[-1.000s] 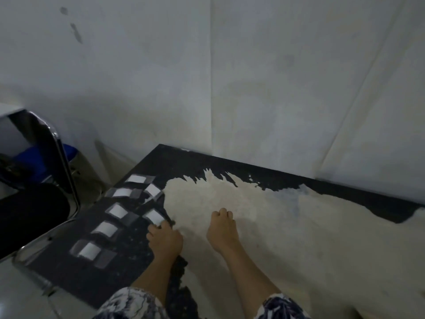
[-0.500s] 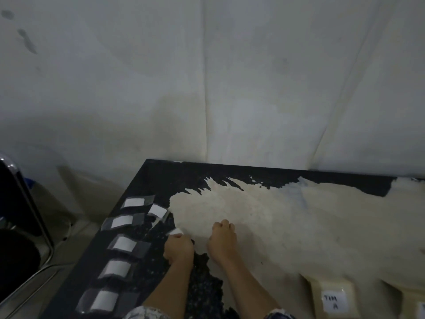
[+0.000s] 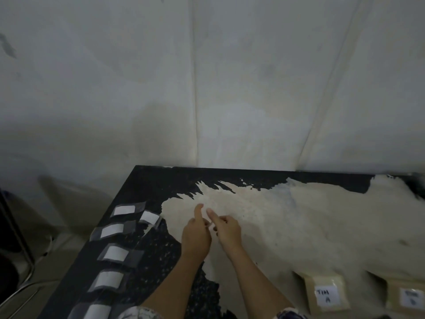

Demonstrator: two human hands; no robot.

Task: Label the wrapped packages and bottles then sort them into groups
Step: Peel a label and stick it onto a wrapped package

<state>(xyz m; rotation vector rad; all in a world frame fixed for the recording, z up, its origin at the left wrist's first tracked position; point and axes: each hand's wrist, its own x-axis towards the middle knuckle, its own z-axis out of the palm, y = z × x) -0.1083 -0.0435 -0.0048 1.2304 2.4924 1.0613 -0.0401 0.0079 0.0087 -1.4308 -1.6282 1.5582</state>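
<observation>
1. Your left hand (image 3: 196, 238) and right hand (image 3: 228, 233) have lifted off the table (image 3: 299, 222) and met over its worn pale middle. Half a second ago both lay on the surface as fists.
2. The peeled label (image 3: 210, 224) was in your left hand alone then. Now it sits between both hands. Your left fingers are curled on it with the thumb raised, and your right forefinger and thumb pinch its other end. Only a small pale sliver of it shows.
3. The row of labels (image 3: 111, 230) runs along the table's left edge. It has six white slips under clear tape, all blank as far as you can see. A second ago a seventh lay at the inner side of the row, under your left fingers.
4. More of the first package (image 3: 325, 292) is in view than half a second ago. It lies at the near edge, right of your arms. Its white label reads "TIM A".
5. The second package (image 3: 411, 298) lies toward the near right corner. It carries a label too, but the writing is too blurred to read.
</observation>
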